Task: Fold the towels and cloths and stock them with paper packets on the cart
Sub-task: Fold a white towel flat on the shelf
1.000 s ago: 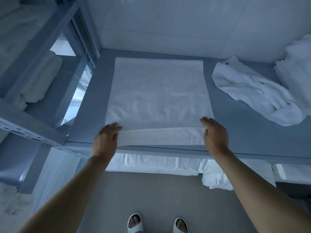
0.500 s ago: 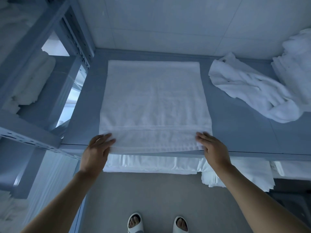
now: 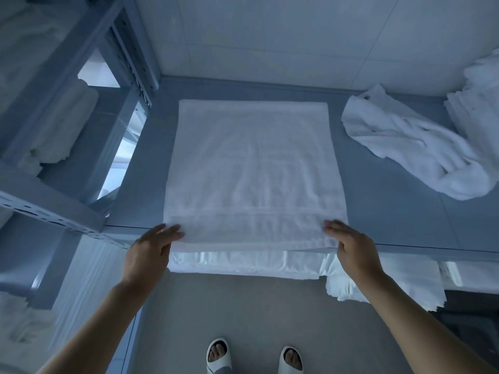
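hands (image 3: 253, 255) on flat white towel (image 3: 253, 168)

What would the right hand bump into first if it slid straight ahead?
The right hand already touches the flat white towel; sliding ahead, it would probably ride along the towel's right edge toward the pale wall.

Your grey shelf (image 3: 391, 211) carries a flat white towel (image 3: 253, 168) reaching its front edge, with a crumpled towel (image 3: 410, 147) lying apart to the right.
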